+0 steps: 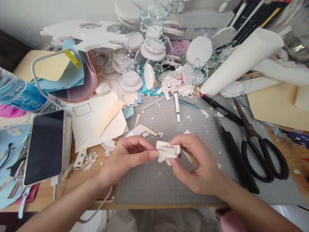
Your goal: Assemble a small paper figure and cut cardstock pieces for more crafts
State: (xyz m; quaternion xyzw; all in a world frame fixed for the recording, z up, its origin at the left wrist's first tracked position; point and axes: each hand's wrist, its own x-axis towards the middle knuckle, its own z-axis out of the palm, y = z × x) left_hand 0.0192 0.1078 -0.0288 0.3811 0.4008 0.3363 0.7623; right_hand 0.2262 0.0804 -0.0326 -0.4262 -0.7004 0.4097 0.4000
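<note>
Between thumb and fingers, my right hand (196,164) grips a small folded white paper piece (168,151) above the cutting mat (154,187). My left hand (130,154) is closed in a pinch at the left end of that paper, on a small pale yellow bit (158,153) whose exact kind I cannot make out. Ragged paper flaps hang from the lower side of the folded piece. Just beyond the hands lie a cream paper strip (149,130) and white scraps. A white paper figure with a drawn smile (169,85) rests farther back beside a white marker (177,108).
Black scissors (251,129), a black-handled craft knife (238,158) and a black pen (220,109) lie right. Left are a phone (44,146), a water bottle (24,93) and paper sheets (96,122). White discs (199,51) and a paper roll (243,61) crowd the back.
</note>
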